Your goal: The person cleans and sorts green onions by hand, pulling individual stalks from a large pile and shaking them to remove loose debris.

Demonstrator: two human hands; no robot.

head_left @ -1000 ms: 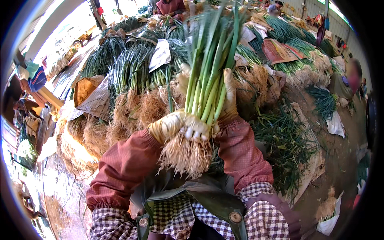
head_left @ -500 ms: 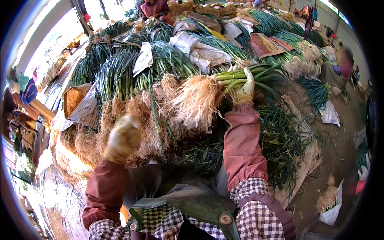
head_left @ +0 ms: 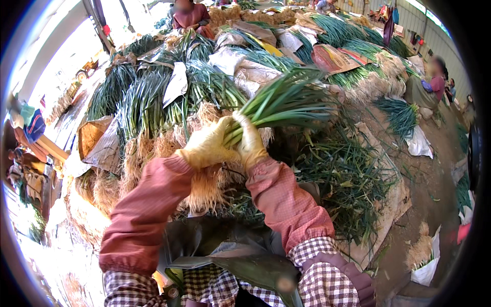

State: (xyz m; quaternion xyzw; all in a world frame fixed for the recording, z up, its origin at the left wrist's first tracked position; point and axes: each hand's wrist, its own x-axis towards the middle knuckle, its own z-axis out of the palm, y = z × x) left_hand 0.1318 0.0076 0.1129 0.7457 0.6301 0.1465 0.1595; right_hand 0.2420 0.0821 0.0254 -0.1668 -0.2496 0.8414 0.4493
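A bunch of green onions (head_left: 289, 100) is held in front of me, its dark green leaves fanning up and to the right. My left hand (head_left: 207, 146), in a yellowish glove, is closed round the pale stalk end. Beside it, my right hand (head_left: 249, 140), gloved alike, wraps the same stalks with its thumb up along them. Pale roots (head_left: 207, 187) hang below the hands; whether all of them belong to this bunch I cannot tell. Behind lies a heap of green onions (head_left: 146, 97), with tangled roots (head_left: 135, 158) toward me.
Loose leaf trimmings (head_left: 348, 184) lie at my right on a sheet (head_left: 401, 192). Paper and sacking pieces (head_left: 176, 84) cover parts of the heap. A small bunch (head_left: 396, 117) rests on the floor at right. Other people sit at the back (head_left: 192, 18) and far right (head_left: 434, 84).
The bunch has turned, its roots now lower and its leaves pointing up and right. My left hand has come over from the left onto the stalks; my right hand has moved left and toward me.
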